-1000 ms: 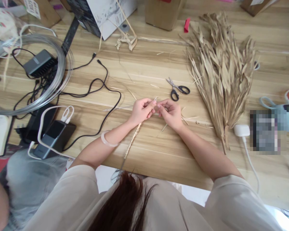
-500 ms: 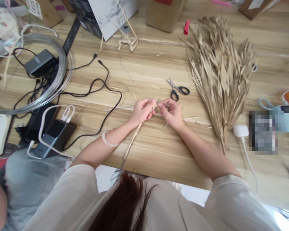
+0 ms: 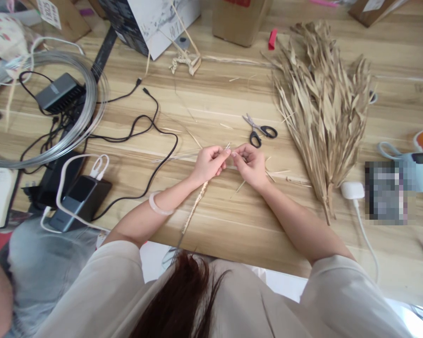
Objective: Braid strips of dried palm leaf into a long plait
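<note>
In the head view, a braided straw cord (image 3: 196,203) slants up from near the edge of the table (image 3: 239,230) into my left hand (image 3: 207,164), which pinches it; my right hand (image 3: 250,164), just beside, presses thumb and forefinger together, on what I cannot tell.

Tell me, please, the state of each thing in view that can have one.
Left hand, closed around the braided strip
Right hand, in a pinch; contents unclear
Braided strip, held, slanting below the left hand
Scissors, lying partly open
Dried leaves, bundled, fanned out
Metal wire, coiled
Black cable, one end unplugged
Grey charging unit, white plugs inserted
</note>
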The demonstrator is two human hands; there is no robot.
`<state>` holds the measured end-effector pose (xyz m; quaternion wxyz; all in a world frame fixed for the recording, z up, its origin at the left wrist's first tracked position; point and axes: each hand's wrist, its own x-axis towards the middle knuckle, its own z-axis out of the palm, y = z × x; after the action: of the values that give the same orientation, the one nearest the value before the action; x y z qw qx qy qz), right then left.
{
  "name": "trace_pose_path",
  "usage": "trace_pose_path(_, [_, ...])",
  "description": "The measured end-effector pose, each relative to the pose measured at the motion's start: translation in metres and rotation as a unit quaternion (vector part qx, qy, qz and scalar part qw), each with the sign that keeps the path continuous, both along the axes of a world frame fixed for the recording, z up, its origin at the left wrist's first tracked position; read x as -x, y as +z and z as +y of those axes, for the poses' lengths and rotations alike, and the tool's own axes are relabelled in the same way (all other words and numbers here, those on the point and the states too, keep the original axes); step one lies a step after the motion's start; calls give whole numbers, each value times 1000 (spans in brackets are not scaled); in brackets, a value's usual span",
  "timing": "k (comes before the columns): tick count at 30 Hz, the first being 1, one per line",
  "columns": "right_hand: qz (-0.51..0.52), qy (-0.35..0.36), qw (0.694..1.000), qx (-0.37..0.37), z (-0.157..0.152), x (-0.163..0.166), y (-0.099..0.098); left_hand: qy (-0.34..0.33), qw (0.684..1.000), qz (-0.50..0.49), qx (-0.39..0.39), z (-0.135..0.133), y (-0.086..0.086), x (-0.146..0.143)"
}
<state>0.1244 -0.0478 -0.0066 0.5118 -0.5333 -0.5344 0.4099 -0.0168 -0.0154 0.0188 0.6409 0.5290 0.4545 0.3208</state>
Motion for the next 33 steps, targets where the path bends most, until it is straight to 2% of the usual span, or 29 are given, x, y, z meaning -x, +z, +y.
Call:
trace_pose_path(6, [16, -9, 1000, 15, -1, 0, 2, 15, 999, -19, 26, 1, 1, 1])
trace_pose_path(14, [20, -15, 1000, 6, -1, 2, 3, 2, 1000, -16, -9, 2, -3, 2])
trace_pose_path(22, [22, -5, 1000, 8, 0, 1, 3, 2, 1000, 2, 29, 2, 1, 1])
trace_pose_path(33, [35, 23, 999, 0, 1, 2, 3, -9, 1000, 12, 20, 3, -3, 2])
